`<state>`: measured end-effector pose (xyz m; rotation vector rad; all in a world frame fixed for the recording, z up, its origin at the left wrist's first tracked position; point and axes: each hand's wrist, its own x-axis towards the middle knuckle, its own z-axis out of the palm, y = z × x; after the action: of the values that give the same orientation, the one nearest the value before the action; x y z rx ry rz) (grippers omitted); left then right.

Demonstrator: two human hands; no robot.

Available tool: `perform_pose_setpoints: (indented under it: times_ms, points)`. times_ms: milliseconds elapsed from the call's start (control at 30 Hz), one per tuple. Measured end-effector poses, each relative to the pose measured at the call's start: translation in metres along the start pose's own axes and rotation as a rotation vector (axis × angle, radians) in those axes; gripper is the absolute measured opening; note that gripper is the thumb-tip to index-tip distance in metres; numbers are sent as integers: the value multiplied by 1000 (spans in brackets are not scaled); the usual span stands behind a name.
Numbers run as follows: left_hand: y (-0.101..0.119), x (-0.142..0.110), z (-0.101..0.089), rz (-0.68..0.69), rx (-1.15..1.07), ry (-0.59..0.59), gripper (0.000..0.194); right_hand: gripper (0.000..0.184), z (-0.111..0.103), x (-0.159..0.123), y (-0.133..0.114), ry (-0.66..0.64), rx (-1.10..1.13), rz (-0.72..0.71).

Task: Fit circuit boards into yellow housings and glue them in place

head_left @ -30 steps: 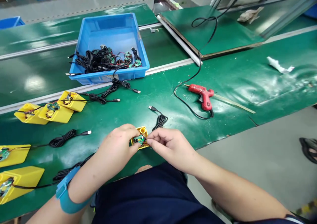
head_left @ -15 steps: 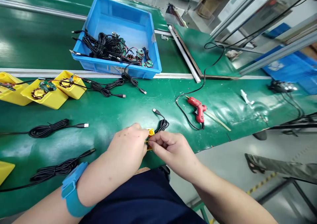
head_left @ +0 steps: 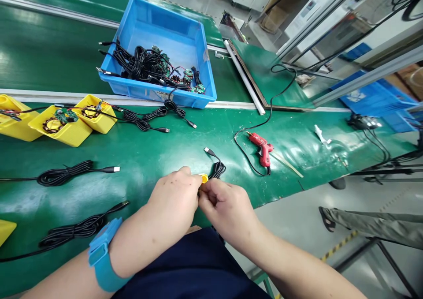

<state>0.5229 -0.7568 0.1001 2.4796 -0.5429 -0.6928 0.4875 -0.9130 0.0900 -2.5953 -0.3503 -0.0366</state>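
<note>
The small yellow holder (head_left: pixel 204 178) is pinched between the left hand (head_left: pixel 173 197) and the right hand (head_left: pixel 226 211), held together above the green bench mat (head_left: pixel 139 153), and could be dropped if fingers slip or the coiled black cable (head_left: pixel 217 170) beside it is snagged.

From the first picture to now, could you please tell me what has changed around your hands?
The left hand and right hand have closed in around the small yellow holder, hiding the circuit board on it; neither has let go. The head view has also swung, turning the bench. The coiled black USB cable, red glue gun and blue bin stayed put.
</note>
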Motion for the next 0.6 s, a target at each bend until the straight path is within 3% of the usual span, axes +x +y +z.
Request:
perform_pose_setpoints:
  times_ms: [200,333,533,600]
  points:
    - [5,-1,-8,2,-34,-18,23,21,-1,-2,1,-17,-124,-102]
    - [1,-2,-3,11,-29,2,20,17,-6,-8,3,-35,-76,-114]
    - [-23,-2,25,280,17,295,12,20,-16,-20,4,-2,64,-134]
    - [-25,-3,27,310,34,337,8,21,-16,-26,7,7,108,-139]
